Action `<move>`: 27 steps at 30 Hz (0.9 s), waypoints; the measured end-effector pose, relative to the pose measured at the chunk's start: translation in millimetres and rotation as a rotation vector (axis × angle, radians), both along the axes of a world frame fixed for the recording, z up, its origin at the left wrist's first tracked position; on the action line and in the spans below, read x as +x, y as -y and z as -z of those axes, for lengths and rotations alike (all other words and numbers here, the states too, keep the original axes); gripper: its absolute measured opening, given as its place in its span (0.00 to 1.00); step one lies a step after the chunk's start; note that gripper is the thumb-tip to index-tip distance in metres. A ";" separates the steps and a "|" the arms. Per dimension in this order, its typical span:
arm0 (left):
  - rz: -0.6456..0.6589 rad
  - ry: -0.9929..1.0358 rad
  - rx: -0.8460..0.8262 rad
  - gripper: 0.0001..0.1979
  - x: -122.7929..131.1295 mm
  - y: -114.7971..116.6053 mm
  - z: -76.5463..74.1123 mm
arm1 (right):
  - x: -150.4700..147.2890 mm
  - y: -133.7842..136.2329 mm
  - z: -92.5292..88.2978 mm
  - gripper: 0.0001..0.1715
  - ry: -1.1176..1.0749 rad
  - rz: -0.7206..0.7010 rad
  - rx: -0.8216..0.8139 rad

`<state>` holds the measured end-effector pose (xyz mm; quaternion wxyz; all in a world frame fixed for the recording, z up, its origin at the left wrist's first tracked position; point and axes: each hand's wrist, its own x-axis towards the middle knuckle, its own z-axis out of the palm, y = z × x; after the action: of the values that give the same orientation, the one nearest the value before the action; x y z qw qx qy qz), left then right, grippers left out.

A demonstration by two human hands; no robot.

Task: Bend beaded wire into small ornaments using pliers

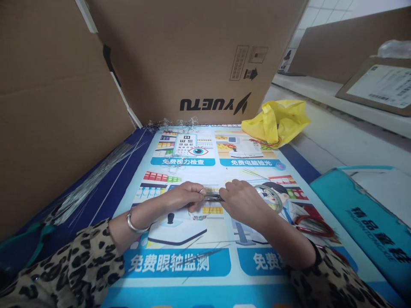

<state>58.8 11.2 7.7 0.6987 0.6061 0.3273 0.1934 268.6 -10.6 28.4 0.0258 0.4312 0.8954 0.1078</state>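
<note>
My left hand is closed in a pinch at the middle of the printed sheet. From its fingers hangs a thin wire loop with small beads. My right hand is closed around a small shiny metal tool, whose narrow end reaches the left fingertips. Its exact kind is hidden by the fingers. A clear coil of wire lies just behind my right hand. Beside my right forearm is a tool with red looped handles, partly covered.
Cardboard walls stand at the back and left. A bundle of straight wires lies left, loose wire pieces at the back. A yellow plastic bag sits back right, a teal box at the right. Cut wires lie in front.
</note>
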 end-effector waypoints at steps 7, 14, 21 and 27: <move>0.010 -0.016 -0.003 0.06 -1.2 -0.1 -0.2 | -0.1 1.1 3.3 0.07 0.021 0.007 0.017; 0.036 0.008 -0.032 0.06 -2.9 -1.5 -0.6 | 0.6 -0.4 3.9 0.06 0.020 -0.020 0.004; 0.094 0.056 -0.060 0.05 -3.6 -1.9 -0.8 | 0.0 -2.2 8.0 0.07 0.004 -0.045 -0.027; 0.090 0.053 -0.074 0.06 -4.2 -1.6 -0.2 | -0.1 -2.4 9.8 0.08 -0.005 -0.055 -0.055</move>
<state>54.6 12.8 7.9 0.7368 0.5887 0.2882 0.1655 268.5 -8.2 18.6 0.0325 0.4058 0.9096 0.0827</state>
